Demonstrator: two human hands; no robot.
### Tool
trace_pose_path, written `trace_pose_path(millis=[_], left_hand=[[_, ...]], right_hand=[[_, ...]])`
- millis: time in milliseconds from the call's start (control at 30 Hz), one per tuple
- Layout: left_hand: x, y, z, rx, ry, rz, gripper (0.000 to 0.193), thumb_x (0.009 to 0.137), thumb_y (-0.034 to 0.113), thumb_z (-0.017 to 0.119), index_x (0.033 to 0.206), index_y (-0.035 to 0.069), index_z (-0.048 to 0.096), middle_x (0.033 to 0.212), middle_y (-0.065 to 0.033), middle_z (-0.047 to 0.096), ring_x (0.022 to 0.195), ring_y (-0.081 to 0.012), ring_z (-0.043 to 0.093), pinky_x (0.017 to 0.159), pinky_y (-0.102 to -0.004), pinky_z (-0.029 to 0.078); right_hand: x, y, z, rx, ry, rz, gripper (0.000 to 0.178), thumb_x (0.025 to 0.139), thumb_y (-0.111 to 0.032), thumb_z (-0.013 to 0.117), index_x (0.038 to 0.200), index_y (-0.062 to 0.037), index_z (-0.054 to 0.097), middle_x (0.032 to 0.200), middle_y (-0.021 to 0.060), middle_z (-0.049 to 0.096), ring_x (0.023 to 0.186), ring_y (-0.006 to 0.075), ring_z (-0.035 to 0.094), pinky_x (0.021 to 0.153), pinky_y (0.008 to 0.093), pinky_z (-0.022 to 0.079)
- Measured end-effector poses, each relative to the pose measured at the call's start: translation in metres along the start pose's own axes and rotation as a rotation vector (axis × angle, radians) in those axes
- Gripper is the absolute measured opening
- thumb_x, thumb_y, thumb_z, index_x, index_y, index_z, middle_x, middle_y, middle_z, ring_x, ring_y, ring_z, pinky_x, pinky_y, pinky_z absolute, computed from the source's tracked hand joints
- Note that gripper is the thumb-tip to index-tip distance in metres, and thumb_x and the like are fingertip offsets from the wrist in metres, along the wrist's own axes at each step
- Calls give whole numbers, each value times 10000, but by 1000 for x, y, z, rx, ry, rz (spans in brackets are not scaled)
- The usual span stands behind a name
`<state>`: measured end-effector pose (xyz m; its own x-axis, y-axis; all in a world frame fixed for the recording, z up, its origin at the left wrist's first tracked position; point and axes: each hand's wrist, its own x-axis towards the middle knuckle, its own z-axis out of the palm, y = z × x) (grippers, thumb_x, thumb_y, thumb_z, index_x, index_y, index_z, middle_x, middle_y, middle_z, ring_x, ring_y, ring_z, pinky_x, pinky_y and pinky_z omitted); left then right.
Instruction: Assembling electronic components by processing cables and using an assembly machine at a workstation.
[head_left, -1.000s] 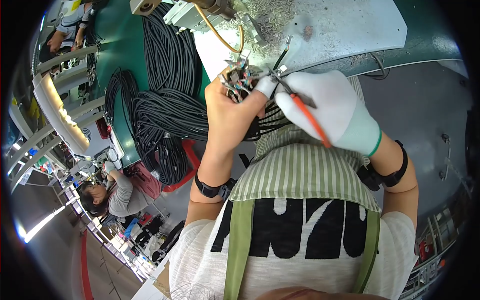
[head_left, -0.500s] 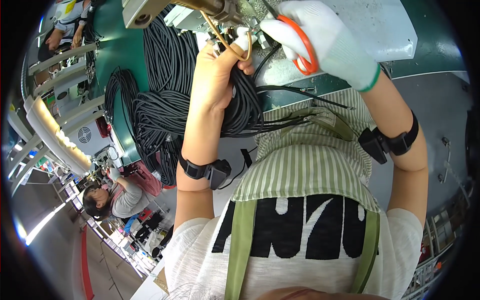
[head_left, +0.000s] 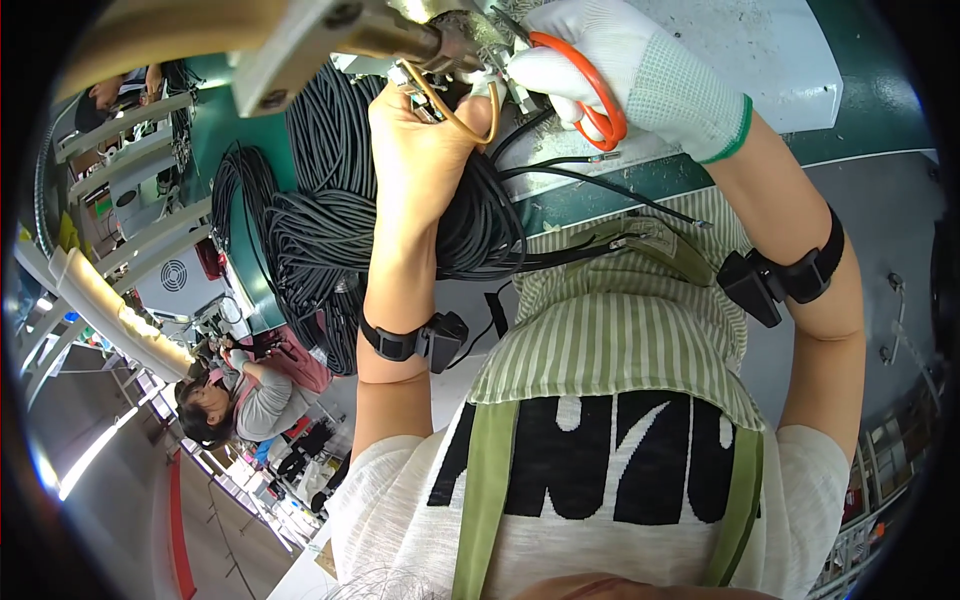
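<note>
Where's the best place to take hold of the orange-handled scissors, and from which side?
Take the orange-handled scissors by the handle loops, probably from the right, near side. The loops curve out toward the person, while the dark blade points away toward the machine. The gloved right hand holds that handle end.

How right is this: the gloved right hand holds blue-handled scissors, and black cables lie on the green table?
The handle colour is wrong: the head view shows orange-red-handled scissors. The gloved right hand holds them, and black cables lie on the green table.
</note>
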<state>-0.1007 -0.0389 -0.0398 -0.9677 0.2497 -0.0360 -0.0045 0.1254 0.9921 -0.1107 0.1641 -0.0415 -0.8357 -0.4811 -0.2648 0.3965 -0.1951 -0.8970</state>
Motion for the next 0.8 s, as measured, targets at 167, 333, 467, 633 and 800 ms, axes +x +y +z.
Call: trace_pose_path(millis=[167,333,467,633,800], left_hand=[[-1,-1,2,123,35,-13,252,769,51,717,991,-3,611,826,-21,645,668,-59,572,587,-197,470],[-1,-1,4,107,59,-16,234,762,41,712,968,2,609,842,-28,644,674,-62,570,585,-203,473],[-1,1,5,91,58,-30,228,759,37,709,957,-3,604,834,-41,641,675,-73,576,586,-217,481],[0,5,2,85,-23,-106,198,819,71,662,985,-10,589,806,-64,638,671,-114,606,584,-239,497],[-12,4,3,-196,152,-274,183,898,127,589,1011,-16,572,812,-80,637,671,-155,628,568,-256,507]], right_hand=[[1,2,-3,95,-29,17,201,841,-135,675,753,27,595,536,71,537,435,148,524,406,289,410],[-5,-2,-4,21,-2,7,228,838,-162,675,748,36,605,536,68,544,424,150,516,407,286,407],[-5,-1,-5,-37,10,-37,241,839,-177,670,743,37,613,539,68,551,422,152,516,408,285,405],[-5,-1,-5,-81,11,-56,232,852,-178,654,744,24,619,551,68,562,455,150,536,432,284,415],[-23,8,-15,-907,269,-900,239,874,-182,635,734,10,613,582,64,581,499,139,554,471,275,428]])
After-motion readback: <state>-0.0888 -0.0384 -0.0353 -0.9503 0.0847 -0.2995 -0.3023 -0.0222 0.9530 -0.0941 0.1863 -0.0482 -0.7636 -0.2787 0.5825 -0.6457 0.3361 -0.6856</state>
